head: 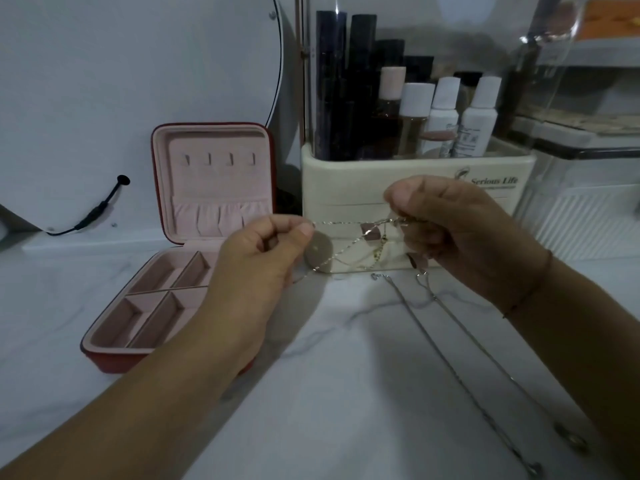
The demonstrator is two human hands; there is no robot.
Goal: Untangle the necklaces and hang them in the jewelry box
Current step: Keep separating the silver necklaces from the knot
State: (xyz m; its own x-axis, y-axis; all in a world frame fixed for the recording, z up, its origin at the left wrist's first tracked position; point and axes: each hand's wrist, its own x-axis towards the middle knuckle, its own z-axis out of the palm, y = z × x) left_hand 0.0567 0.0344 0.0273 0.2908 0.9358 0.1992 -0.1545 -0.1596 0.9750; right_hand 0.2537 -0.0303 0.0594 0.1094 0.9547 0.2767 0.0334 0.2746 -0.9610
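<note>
The left hand (263, 261) pinches a thin gold chain necklace (341, 223) between thumb and forefinger. The right hand (453, 233) has its fingertips closed on the same chain further along, so a short length runs taut between them. Stretching it this way lays the crossings open. Slack loops and a small clasp sag below the taut span, and that is probably the tangle being worked apart.

Both hands are raised just right of the open red jewelry box with pink velvet lining (214, 183), above the white marble-patterned tabletop (329, 393). A thin silver chain necklace (450, 341) lies drawn out on that tabletop, further right of the box. I cannot tell whether its upper end is caught up with the gold one beneath the right hand.

The box's lid stands upright and the four small hooks (219, 159) inside it are bare, so nothing is hung yet. It sits close, presumably so a freed chain can go straight on. A cream plastic cosmetics organiser (381, 181) stands right of the box, behind the hands.
</note>
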